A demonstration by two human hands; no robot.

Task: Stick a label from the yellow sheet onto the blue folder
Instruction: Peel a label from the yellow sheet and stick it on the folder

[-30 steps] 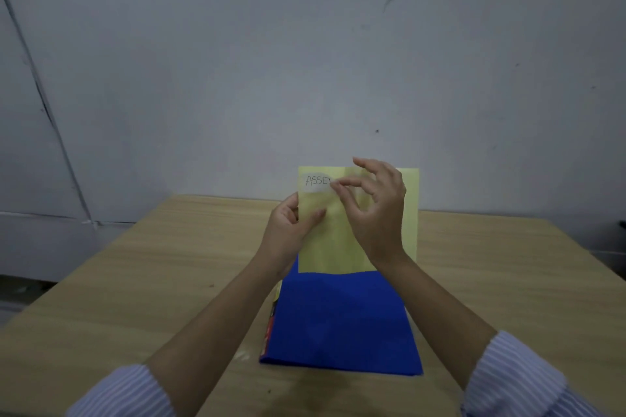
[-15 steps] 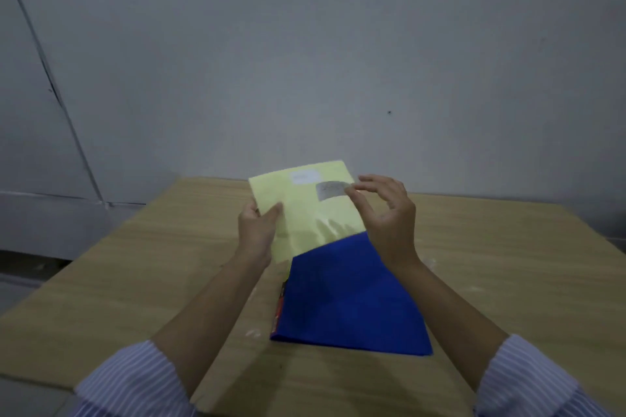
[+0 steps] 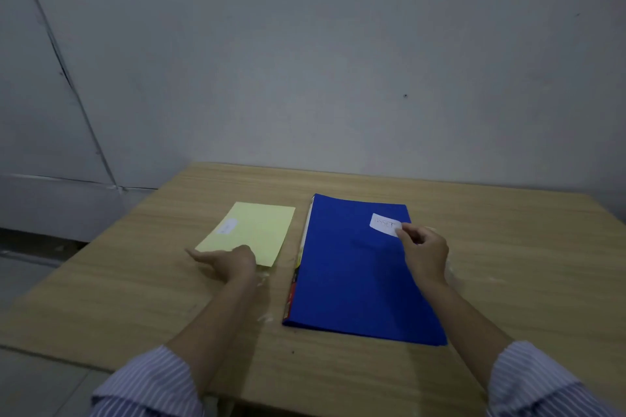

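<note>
The blue folder [image 3: 355, 267] lies flat on the wooden table [image 3: 508, 281]. A white label [image 3: 385, 224] with handwriting rests on the folder's far right corner. My right hand [image 3: 423, 252] pinches the label's near right edge between thumb and forefinger. The yellow sheet [image 3: 254, 234] lies flat to the left of the folder, with one white label [image 3: 227, 226] still on it. My left hand [image 3: 230, 262] rests on the sheet's near edge, fingers spread and pointing left.
A grey wall stands close behind the table's far edge. The table's left edge drops to the floor at the left. Coloured paper edges stick out along the folder's left side [image 3: 298, 267].
The yellow sheet, held up in both hands before, now lies on the table at the left. My right hand has peeled the label off and carried it down onto the folder.
</note>
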